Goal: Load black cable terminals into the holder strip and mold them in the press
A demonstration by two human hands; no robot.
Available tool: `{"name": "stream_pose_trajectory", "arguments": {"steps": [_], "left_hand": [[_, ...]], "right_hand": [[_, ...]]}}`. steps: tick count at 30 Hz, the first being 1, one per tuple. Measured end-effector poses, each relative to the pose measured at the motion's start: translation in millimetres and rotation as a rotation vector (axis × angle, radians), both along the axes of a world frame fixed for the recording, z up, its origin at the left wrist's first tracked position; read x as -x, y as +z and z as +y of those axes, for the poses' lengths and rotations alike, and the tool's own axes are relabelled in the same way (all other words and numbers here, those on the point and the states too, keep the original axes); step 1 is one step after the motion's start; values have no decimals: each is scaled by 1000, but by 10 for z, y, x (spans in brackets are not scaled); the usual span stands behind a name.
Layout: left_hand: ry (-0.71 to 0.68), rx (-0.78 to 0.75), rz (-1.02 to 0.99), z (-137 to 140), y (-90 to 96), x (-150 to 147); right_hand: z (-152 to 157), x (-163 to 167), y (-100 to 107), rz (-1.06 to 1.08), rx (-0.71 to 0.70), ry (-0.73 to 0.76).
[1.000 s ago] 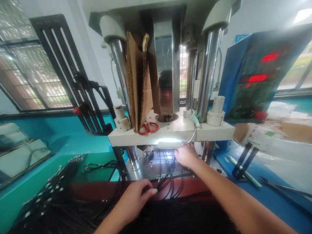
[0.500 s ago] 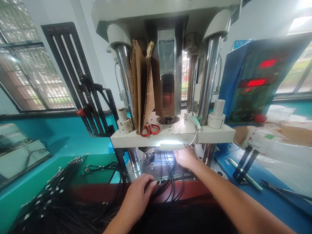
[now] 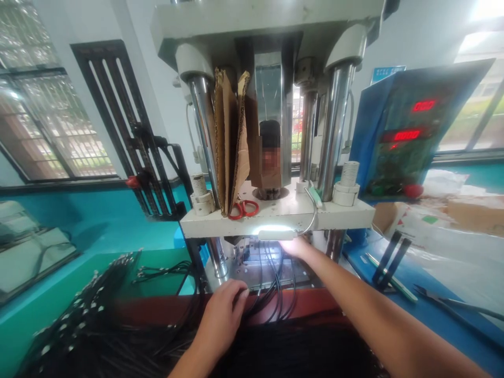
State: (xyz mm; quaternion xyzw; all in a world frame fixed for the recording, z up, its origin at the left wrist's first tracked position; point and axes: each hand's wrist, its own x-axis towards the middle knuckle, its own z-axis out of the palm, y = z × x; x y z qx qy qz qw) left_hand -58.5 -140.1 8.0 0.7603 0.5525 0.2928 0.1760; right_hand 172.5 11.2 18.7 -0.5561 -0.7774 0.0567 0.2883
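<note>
My left hand [image 3: 225, 311] is in front of the press, over a dark red ledge [image 3: 311, 302]. Its fingers are curled in toward the thumb, and whatever they hold is hidden. Thin black cables [image 3: 279, 294] run beside the thumb, from the lit mould area [image 3: 262, 254] down to the ledge. My right hand [image 3: 293, 248] reaches in under the press plate [image 3: 271, 218], just behind a glowing work lamp [image 3: 277, 234]. The lamp and plate edge cover its fingers, so its grip cannot be seen.
Many black cables [image 3: 74, 328] with pale ends lie heaped at the left. Red-handled scissors [image 3: 249, 208] and folded cardboard [image 3: 232, 142] sit on the press plate. Pliers [image 3: 437, 300] lie on the blue surface at the right, below a control box [image 3: 405, 131]. Steel columns [image 3: 334, 131] flank the press.
My right hand has slid slightly inward and left beneath the lamp, so less of it shows. My left hand stays almost where it was. The view has shifted a little.
</note>
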Motion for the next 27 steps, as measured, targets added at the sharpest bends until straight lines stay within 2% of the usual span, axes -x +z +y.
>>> {"name": "stream_pose_trajectory", "arguments": {"steps": [6, 9, 11, 14, 17, 20, 27], "left_hand": [[6, -9, 23, -3, -12, 9], [-30, -65, 55, 101, 22, -8], [-90, -128, 138, 279, 61, -43], [-161, -202, 332, 688, 109, -139], [-185, -207, 395, 1106, 106, -263], [-188, -203, 424, 1353, 64, -367], [-184, -231, 470, 1346, 27, -495]], "right_hand": [[25, -26, -71, -44, 61, -17], [14, -45, -118, -66, 81, -49], [-2, -48, -143, -80, 90, -73], [-35, -40, -161, -102, 94, -107], [-76, -28, -155, -122, 92, -131], [-124, -26, -138, -146, 99, -139], [-167, -35, -97, -203, 129, -107]]}}
